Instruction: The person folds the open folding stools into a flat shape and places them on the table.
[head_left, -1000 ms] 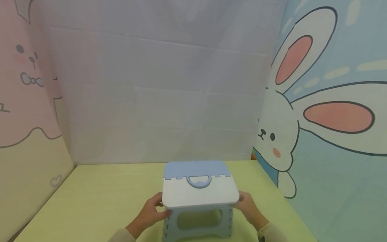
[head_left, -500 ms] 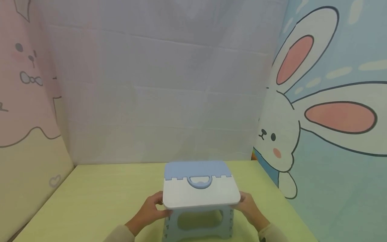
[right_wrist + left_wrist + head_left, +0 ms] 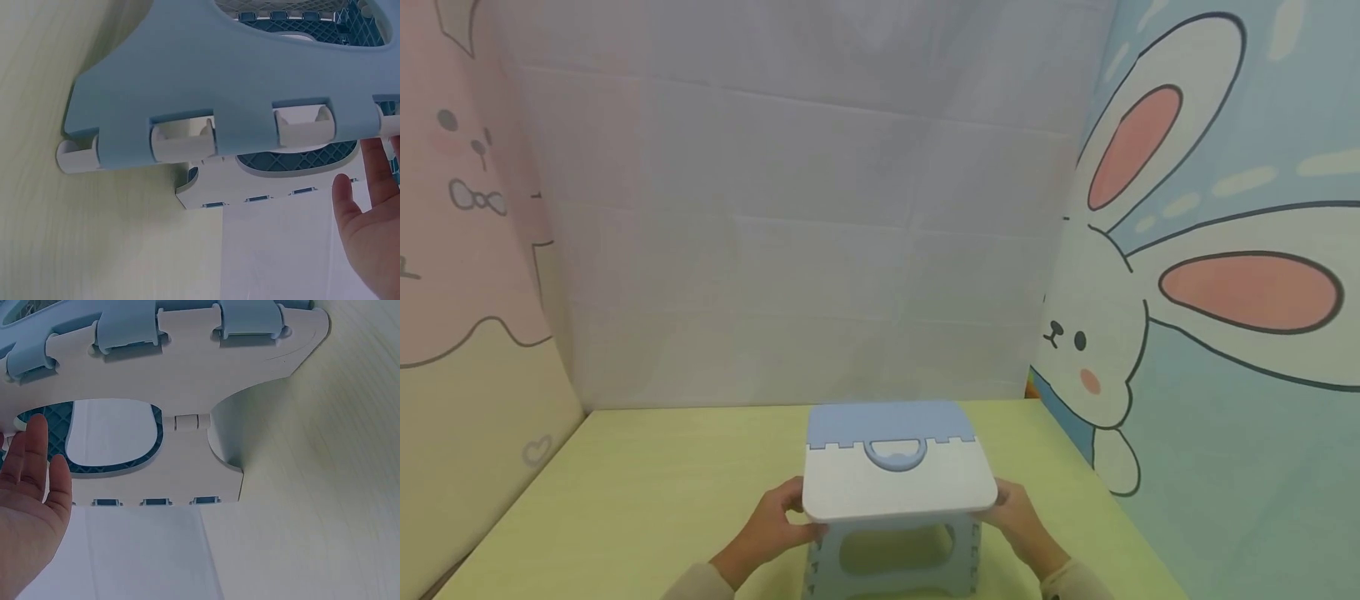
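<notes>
A folding step stool stands unfolded on the table, its top part white and part light blue, with a blue carry handle lying flat in the middle. My left hand grips the left side of the top, fingers at the edge and thumb against the front leg panel. At the opposite edge, my right hand holds the right front corner, its fingertips partly hidden by the top. The left wrist view shows fingers in front of the white side opening. In the right wrist view, fingers reach up beside the hinged blue panel.
Beneath the stool is a pale yellow tabletop. A white cloth hangs behind it. Printed cloths flank both sides, a pink one at left and a blue one with a rabbit at right.
Both hands keep the same hold on the step stool. Its front edge sits slightly lower in the head view, and the whole view has shifted a little.
</notes>
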